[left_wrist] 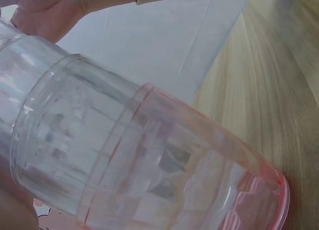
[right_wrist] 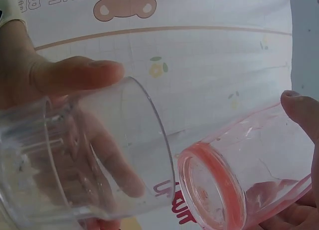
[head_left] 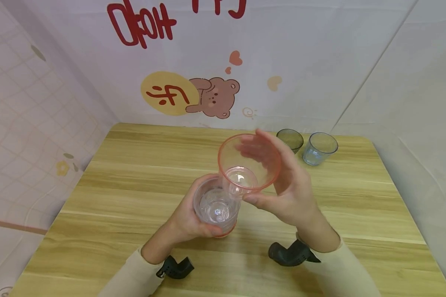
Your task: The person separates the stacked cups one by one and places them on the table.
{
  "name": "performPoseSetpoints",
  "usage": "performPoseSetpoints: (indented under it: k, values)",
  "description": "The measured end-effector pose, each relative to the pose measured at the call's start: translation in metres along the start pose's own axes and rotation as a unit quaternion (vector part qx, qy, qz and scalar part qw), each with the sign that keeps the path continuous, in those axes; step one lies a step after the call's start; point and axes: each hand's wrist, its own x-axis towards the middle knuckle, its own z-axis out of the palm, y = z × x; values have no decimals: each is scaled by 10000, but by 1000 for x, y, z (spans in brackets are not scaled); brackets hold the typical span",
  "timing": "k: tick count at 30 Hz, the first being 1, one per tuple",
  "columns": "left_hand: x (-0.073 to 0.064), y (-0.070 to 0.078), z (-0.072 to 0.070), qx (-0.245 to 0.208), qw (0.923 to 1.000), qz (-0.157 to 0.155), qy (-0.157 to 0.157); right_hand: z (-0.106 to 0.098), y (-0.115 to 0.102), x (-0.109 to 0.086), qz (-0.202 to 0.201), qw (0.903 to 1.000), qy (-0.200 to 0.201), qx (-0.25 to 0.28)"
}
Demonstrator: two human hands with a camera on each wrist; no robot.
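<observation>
My left hand [head_left: 186, 220] grips a stack of clear plastic cups [head_left: 208, 204] near the middle of the wooden table. A pink-tinted cup [left_wrist: 199, 175] forms the bottom of that stack in the left wrist view, with clear cups [left_wrist: 75, 125] nested in it. My right hand [head_left: 297, 196] holds another pink cup [head_left: 241, 179], thumb on the near side and fingers around the far side. This cup is tilted, its mouth facing up toward the head camera. In the right wrist view, its base [right_wrist: 209, 190] is close beside the rim of the top clear cup [right_wrist: 144, 135].
A dark grey cup [head_left: 294, 142] and a light blue cup [head_left: 319, 150] stand side by side at the table's back right, the grey one partly behind my right hand. A white printed cloth [head_left: 301, 49] hangs behind the wooden table [head_left: 134, 165].
</observation>
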Motion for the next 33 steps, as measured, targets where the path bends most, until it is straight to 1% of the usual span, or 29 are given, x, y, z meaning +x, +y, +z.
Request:
performPoseSetpoints:
  k: [2, 7, 11, 18, 23, 27, 33]
  values:
    - [0, 0, 0, -32, 10000, 13, -44, -2, 0, 0, 19, 10000, 57, -5]
    - [1, -2, 0, 17, 9998, 180, -100, -7, 0, -1, 23, 9999, 122, -78]
    - [2, -3, 0, 57, 9994, 292, -182, -12, 2, -2, 20, 9996, 246, -126]
    - [-2, 2, -1, 178, 9996, -201, -93, -18, 5, -4, 9, 9992, 380, -127]
    - [-1, 4, -1, 216, 9993, -253, -145, -21, 8, -5, -43, 9991, 410, -130]
    - [-2, 4, -1, 243, 9993, -262, -124, -24, 10, -6, 17, 9989, 430, -206]
    - [-1, 3, -1, 188, 9997, -110, -138, -31, 18, -7, 197, 9979, 510, -341]
